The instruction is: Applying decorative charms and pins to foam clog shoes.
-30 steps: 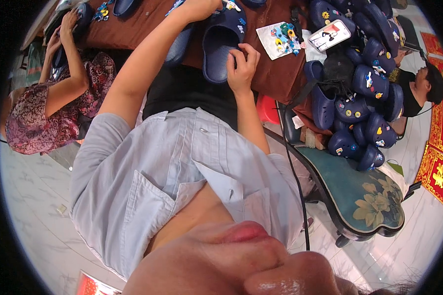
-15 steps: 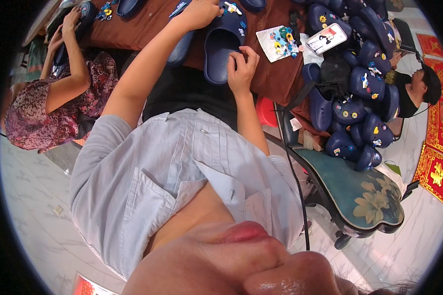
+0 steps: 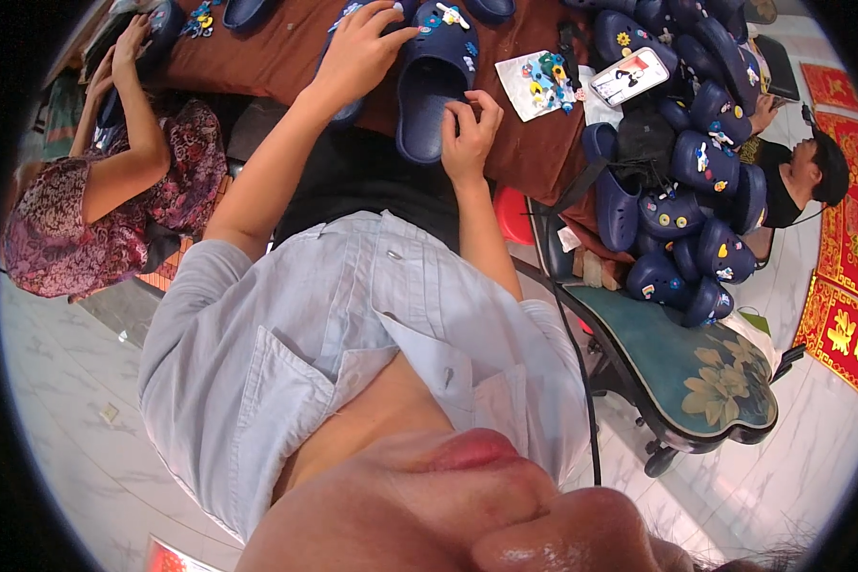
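In front of me on the brown cloth lies a navy clog, its toe pointing away, with white and blue charms on its upper. My right hand has curled fingers at the clog's right rim, the thumb toward its inside. Left of the toe, my left hand hovers with spread fingers, its fingertips close to the clog's upper. Nothing shows between those fingers. Partly behind that hand and wrist is a second navy clog. To the right, a white sheet bears a heap of small colourful charms.
Right of the sheet lies a phone beside a large pile of navy clogs. A black cable hangs down near a green floral chair. One person works at the left, another at the right.
My left hand has drawn back left and nearer from the clog's toe, and its fingers have spread. My right hand stays at the rim.
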A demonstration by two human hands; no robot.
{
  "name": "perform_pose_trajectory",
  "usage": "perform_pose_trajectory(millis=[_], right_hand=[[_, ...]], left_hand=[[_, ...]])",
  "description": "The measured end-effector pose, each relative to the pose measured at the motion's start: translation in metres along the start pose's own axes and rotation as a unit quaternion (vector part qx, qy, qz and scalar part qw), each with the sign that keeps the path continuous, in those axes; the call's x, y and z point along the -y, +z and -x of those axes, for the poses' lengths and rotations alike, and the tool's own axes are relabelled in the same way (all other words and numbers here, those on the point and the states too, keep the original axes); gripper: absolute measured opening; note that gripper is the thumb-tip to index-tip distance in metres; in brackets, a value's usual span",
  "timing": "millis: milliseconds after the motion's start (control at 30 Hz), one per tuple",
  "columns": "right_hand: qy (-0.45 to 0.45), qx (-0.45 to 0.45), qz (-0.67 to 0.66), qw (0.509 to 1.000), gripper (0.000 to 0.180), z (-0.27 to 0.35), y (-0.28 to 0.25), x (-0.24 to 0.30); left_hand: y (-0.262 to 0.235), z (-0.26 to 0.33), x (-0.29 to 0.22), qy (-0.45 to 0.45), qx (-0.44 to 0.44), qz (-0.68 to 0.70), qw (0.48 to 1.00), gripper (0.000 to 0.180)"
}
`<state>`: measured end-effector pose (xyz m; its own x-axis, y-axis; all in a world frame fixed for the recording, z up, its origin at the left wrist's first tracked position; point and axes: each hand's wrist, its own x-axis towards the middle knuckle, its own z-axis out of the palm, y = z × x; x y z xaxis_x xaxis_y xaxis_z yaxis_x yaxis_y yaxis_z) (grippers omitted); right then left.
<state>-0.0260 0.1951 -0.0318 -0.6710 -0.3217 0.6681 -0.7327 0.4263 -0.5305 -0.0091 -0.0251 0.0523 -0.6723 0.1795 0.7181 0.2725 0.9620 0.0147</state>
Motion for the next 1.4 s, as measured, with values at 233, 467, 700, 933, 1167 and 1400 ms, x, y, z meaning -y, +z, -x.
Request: perform_pose_trajectory(millis=[233,467,700,933,1167,1400], right_hand=[[0.023,-0.016,-0.029,0.999,0.029,0.005,0.003,0.0],[0.163,-0.046,-0.135,0.976,0.066,-0.001,0.006,-0.013],[0.204,-0.002,-0.118,0.972,0.06,-0.018,0.019,-0.009],[0.252,-0.018,-0.164,0.954,0.048,-0.015,0.03,-0.014],[0.263,-0.039,-0.164,0.95,0.045,-0.011,0.038,0.002],[0.263,-0.051,-0.177,0.947,0.048,-0.011,0.038,0.001]], left_hand=[[-0.012,0.056,0.024,-0.149,-0.039,0.056,0.986,0.038],[-0.01,0.089,0.032,-0.266,-0.01,0.071,0.961,0.046],[0.007,0.093,0.027,-0.331,0.031,0.146,0.932,0.057],[0.011,0.101,0.034,-0.334,0.032,0.161,0.928,0.065],[-0.003,0.1,0.005,-0.339,0.061,0.172,0.923,0.067],[-0.017,0.105,0.004,-0.331,0.1,0.173,0.922,0.066]])
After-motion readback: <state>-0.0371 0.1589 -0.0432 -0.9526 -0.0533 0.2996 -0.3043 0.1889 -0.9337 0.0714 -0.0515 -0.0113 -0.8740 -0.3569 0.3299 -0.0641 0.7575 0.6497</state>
